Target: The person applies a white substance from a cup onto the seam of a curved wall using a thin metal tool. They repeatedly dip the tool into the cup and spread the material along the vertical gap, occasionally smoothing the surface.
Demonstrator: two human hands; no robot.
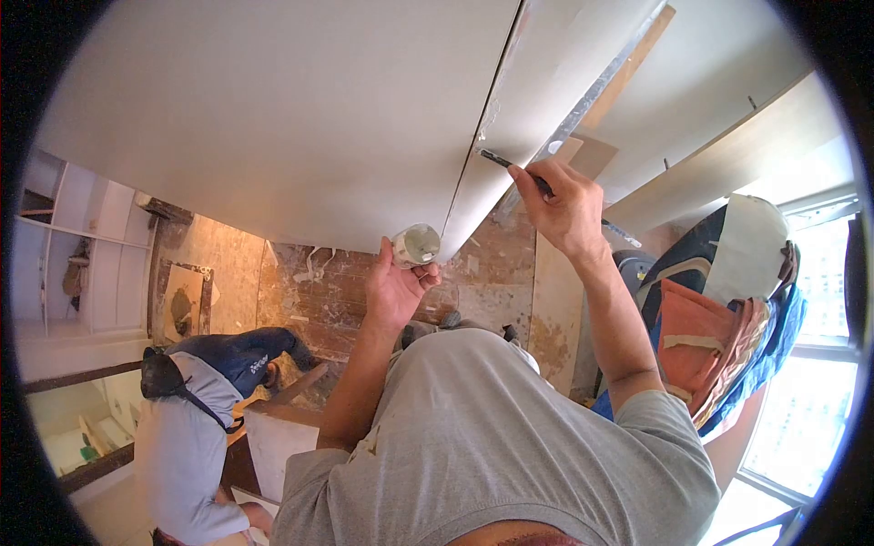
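My left hand [398,289] is closed around a small round tub [419,244] of pale greenish-grey paste or paint, tilted so its inside shows. A slim dark paintbrush [498,160] is pinched in my right hand [566,207]. Its tip is at the long dark gap [477,136] beside a rounded white edge strip [526,77]. To the left of that gap stretches a large smooth white panel [300,118]. White smears mark the strip just above the brush tip. Part of the brush handle is hidden by my fingers.
Another person [187,428] bends over at lower left, near a wooden box [282,446]. Bags and cloths, including an orange cloth bag [696,341], are piled at right beside a bright window [806,400]. Scraps and stains cover the brown floor [341,287]. Long boards [719,155] lean at upper right.
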